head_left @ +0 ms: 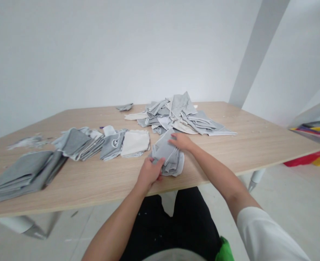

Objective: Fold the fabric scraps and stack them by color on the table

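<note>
In front of me, near the table's front edge, lies a small stack of grey fabric pieces (173, 163). A lighter grey fabric piece (164, 146) is over it, slanting toward the back. My left hand (149, 171) grips its near left corner, thumb on top and fingers partly hidden beneath. At its far right edge, my right hand (180, 141) pinches the same piece between thumb and fingers. Just left of the stack is a cream fabric stack (135, 143).
Behind my hands rises a loose heap of grey and cream fabric (176, 114). Leftward lie more grey stacks (112, 145), folded grey cloth (21, 172) and pale scraps (29, 141). A white wall borders the table (217, 156). Colourful material (319, 145) sits at far right.
</note>
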### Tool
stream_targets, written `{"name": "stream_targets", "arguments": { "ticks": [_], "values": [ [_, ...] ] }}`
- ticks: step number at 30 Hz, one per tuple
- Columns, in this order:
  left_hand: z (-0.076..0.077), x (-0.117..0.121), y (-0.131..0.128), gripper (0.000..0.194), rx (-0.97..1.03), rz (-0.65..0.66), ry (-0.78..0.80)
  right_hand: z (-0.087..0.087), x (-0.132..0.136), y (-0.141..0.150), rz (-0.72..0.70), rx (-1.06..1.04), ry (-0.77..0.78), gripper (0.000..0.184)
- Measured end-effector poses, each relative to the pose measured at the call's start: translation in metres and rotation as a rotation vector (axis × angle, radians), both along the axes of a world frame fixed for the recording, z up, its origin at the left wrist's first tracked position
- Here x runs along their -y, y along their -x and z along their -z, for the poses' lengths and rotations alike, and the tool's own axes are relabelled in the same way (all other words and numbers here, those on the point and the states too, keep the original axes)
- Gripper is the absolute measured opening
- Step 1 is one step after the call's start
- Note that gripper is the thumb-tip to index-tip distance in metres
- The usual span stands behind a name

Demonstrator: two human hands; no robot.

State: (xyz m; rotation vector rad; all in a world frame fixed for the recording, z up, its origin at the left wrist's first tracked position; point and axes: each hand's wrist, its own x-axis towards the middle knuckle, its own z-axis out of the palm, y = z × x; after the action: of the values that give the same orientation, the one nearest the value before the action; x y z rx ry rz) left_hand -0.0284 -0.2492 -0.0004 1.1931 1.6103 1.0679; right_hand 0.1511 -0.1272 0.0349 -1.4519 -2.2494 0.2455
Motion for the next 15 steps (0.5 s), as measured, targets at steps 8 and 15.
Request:
{"name": "stream_targets", "arguments": {
  "ticks": [8,15],
  "values": [
    [0.004,0.008,0.019,0.04,-0.856,0.13,-0.575,0.048,0.024,0.007,-0.092,0.059,0.024,0.052],
    [0.027,-0.004,0.005,0.065,-1.138,0.475,-0.565,0.067,0.031,0.009,-0.069,0.033,-0.007,0.038]
  ]
}}
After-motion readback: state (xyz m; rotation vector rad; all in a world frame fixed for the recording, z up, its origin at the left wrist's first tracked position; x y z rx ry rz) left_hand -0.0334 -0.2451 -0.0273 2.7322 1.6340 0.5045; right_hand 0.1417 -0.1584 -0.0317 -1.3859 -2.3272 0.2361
